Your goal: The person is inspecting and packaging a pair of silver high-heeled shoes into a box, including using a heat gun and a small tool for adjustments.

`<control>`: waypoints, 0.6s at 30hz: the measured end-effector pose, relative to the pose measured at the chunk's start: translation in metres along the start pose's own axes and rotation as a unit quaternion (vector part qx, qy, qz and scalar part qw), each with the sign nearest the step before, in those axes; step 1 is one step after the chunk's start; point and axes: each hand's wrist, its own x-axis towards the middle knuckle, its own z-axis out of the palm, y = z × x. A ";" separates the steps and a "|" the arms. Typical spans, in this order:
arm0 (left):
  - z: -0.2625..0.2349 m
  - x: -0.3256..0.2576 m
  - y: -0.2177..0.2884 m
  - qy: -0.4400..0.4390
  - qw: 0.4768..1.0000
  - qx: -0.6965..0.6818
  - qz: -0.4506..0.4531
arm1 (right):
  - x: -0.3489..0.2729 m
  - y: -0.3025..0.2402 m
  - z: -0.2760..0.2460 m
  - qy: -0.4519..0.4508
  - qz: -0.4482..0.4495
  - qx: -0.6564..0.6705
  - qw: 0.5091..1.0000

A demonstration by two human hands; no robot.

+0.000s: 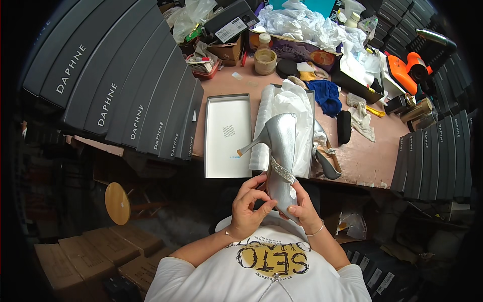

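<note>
A silver high-heeled shoe (284, 141) with a glittering strap is held in front of my chest, toe toward me and heel pointing left. My right hand (304, 209) grips its toe end from the right, thumb on top. On its left side, my left hand (249, 206) has curled fingers against the shoe, thumb and forefinger meeting at its edge. Just beyond lies a shoebox (312, 108) with white tissue paper (292, 100) in it. A second silver shoe (329, 163) rests on the table to the right of this box, partly hidden.
A white-lined box lid (214, 136) lies at the left of the shoebox. Dark shoeboxes (115, 75) stand in rows on the left, more (432, 156) on the right. Behind are a jar (265, 63), blue cloth (327, 97), black brush-like block (343, 127) and orange tool (401, 75).
</note>
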 end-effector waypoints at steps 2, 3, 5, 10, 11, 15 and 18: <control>0.002 0.001 0.002 0.014 1.000 -0.025 -0.011 | -0.001 0.000 -0.002 -0.021 -0.002 0.014 1.000; 0.006 0.001 0.007 0.032 0.997 -0.055 -0.031 | -0.001 0.000 -0.002 -0.031 -0.002 0.021 0.999; 0.008 0.001 0.008 0.034 0.996 -0.071 -0.040 | 0.000 -0.001 0.000 -0.011 0.002 0.013 1.000; -0.003 0.000 -0.002 -0.013 0.999 0.013 0.044 | 0.000 -0.002 0.000 -0.025 0.011 0.026 0.999; -0.002 0.000 0.000 0.008 0.999 0.018 0.029 | 0.000 -0.003 0.001 -0.034 0.012 0.038 0.999; -0.009 0.001 0.005 -0.015 0.986 0.119 0.116 | 0.000 -0.004 0.004 -0.036 0.012 0.057 0.998; -0.014 0.006 0.011 -0.009 0.981 0.137 0.135 | 0.000 0.001 -0.005 -0.079 0.041 0.102 0.991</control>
